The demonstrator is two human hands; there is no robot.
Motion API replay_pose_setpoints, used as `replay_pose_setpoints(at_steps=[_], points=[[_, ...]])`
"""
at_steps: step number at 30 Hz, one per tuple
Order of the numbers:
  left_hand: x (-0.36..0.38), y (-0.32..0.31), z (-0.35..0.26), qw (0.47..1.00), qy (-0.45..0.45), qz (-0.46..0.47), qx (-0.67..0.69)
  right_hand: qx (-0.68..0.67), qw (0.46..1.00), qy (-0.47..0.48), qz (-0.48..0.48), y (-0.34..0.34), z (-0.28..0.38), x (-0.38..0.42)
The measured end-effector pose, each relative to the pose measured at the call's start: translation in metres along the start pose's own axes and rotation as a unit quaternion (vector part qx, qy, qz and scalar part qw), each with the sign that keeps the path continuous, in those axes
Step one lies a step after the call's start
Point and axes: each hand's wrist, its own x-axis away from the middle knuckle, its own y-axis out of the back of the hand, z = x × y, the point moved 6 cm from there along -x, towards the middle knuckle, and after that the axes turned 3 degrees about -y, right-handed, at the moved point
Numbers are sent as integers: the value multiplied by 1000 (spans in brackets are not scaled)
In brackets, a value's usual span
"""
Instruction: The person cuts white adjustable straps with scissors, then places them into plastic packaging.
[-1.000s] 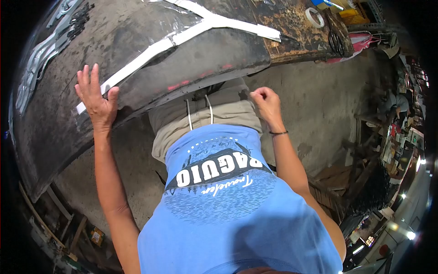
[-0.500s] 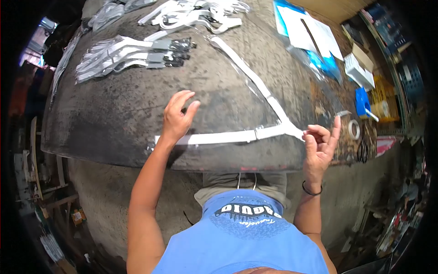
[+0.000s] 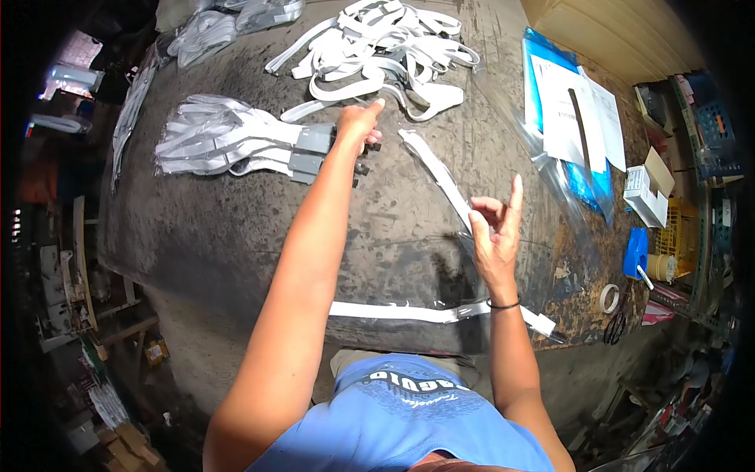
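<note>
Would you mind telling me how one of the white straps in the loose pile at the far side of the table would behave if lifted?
Probably floppy: the straps lie in loose curls and loops. Likely light, being thin and flat. They overlap, so pulling one may drag neighbours along. The left hand reaches toward the pile.

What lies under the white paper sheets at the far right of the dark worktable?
Under the white paper sheets a blue plastic sleeve shows at the edges, inside a clear plastic bag. A dark narrow strip lies on top. Whatever sits beneath the papers' middle is covered.
</note>
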Motion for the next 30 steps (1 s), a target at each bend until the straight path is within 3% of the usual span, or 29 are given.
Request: replay_pose_setpoints(at_steps=[3,4,6,7,10,12,15,19,21,27,30], points=[[-22,-6,7,998,51,19,-24,53,998,16,14,-28,-4,-34],[-28,-6,6,999,21,0,-28,53,998,25,24,-40,-6,-45],[-37,-6,5,998,-37,-35,-32,136,980,133,50,-64,-19,-64],[-39,-7,7,998,-34,-31,-30,167,966,185,74,-77,-20,-71],[-39,-8,12,998,-61,14,32,269,923,225,157,-108,-36,-81],[-36,-17,17,953,-8,100,286,312,903,231,182,-120,-46,-83],[-34,-19,16,930,33,143,337,362,874,233,226,-131,-67,-78],[-29,-19,14,923,42,141,357,408,843,245,249,-136,-76,-72],[-26,-18,7,929,-34,150,335,433,827,254,252,-137,-77,-71],[-21,-17,-6,939,-143,165,265,413,841,243,250,-136,-78,-72],[-22,-17,-6,944,-148,159,249,378,861,240,240,-134,-78,-72]])
